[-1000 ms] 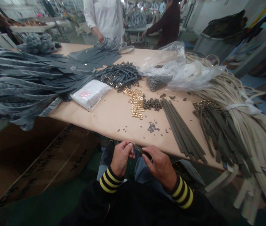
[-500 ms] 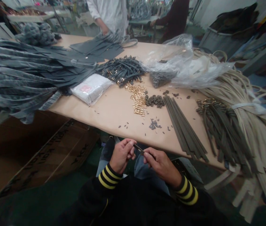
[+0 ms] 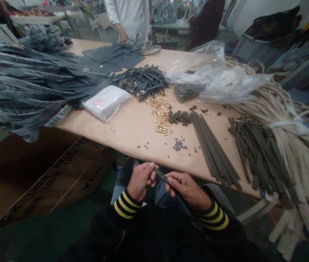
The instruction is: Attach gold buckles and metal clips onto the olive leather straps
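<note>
Both my hands are in front of the table's near edge, above my lap. A dark olive strap [image 3: 161, 175] with a small slot in it runs between them. My left hand [image 3: 141, 181] pinches its upper end between thumb and fingers. My right hand [image 3: 187, 189] grips the strap further down, and the rest trails below that hand along the sleeve. On the table nearby lie gold buckles [image 3: 161, 115], a pile of olive loops [image 3: 180, 117], small dark pieces [image 3: 180, 145] and a row of olive straps [image 3: 214, 149].
Grey straps [image 3: 20, 83] heap at the left beside a white packet [image 3: 106, 102]. Clear plastic bags [image 3: 225, 83] and beige straps [image 3: 288, 120] lie right. A cardboard box [image 3: 69, 174] stands below left. A person [image 3: 129, 18] stands across the table [image 3: 132, 127].
The strap between my hands now shows its slotted flat side, and more of it shows below my right hand. My right hand has shifted slightly down.
</note>
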{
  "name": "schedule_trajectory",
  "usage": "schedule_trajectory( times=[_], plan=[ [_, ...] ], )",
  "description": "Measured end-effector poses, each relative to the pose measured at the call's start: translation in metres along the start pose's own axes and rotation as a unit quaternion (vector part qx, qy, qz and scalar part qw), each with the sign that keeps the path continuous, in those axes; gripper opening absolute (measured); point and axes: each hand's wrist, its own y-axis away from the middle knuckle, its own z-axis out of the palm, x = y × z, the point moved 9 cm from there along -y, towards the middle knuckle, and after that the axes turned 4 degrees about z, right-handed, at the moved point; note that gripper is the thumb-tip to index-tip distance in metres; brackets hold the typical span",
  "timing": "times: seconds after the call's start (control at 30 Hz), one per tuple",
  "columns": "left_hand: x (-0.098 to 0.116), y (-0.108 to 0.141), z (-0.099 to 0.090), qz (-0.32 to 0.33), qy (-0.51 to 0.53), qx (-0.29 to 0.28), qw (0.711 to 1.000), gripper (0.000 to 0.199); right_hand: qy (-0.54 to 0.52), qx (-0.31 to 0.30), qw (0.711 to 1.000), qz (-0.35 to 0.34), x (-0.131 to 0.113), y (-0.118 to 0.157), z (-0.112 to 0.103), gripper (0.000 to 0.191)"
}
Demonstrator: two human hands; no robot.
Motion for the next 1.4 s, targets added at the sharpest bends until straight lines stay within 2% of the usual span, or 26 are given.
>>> schedule_trajectory(
  times=[0.17,0.3,0.4,0.6,0.83,1.03,1.17,1.23,1.27,1.33,1.4],
  plan=[
    [0.001,-0.004,0.000,0.033,-0.079,-0.009,0.996,0.024,-0.047,-0.010,0.999,0.009,0.006,-0.003,0.001,0.030],
    [-0.001,-0.008,-0.005,0.056,-0.217,-0.013,0.975,0.023,-0.083,-0.023,0.995,0.047,0.017,-0.004,0.006,0.032],
    [-0.009,-0.012,-0.011,0.048,-0.278,-0.019,0.959,0.024,-0.115,-0.046,0.988,0.091,0.033,-0.006,0.012,0.036],
    [-0.027,-0.018,-0.021,0.017,-0.275,-0.025,0.961,0.028,-0.138,-0.062,0.981,0.123,0.052,-0.007,0.018,0.037],
    [-0.028,-0.019,-0.020,0.006,-0.259,-0.029,0.965,0.029,-0.141,-0.061,0.980,0.125,0.052,-0.008,0.018,0.038],
    [-0.010,-0.007,0.002,0.019,-0.215,-0.054,0.975,0.031,-0.071,0.012,0.997,0.042,0.017,-0.008,0.002,0.034],
    [-0.007,-0.003,0.031,-0.031,-0.116,-0.127,0.985,0.035,-0.034,-0.014,0.999,0.013,-0.013,-0.002,-0.006,0.035],
    [-0.003,-0.005,0.045,-0.048,-0.130,-0.172,0.975,0.037,-0.034,-0.032,0.999,-0.005,-0.025,0.000,-0.013,0.035],
    [0.003,-0.011,0.048,-0.035,-0.165,-0.174,0.970,0.035,-0.038,-0.031,0.999,-0.012,-0.028,-0.001,-0.019,0.035],
    [0.029,-0.028,0.048,0.049,-0.274,-0.133,0.951,0.028,-0.052,0.016,0.998,-0.025,-0.030,-0.006,-0.040,0.034],
    [0.062,-0.047,0.049,0.165,-0.386,-0.070,0.905,0.017,-0.074,0.100,0.992,-0.035,-0.026,-0.012,-0.065,0.031]
  ],
)
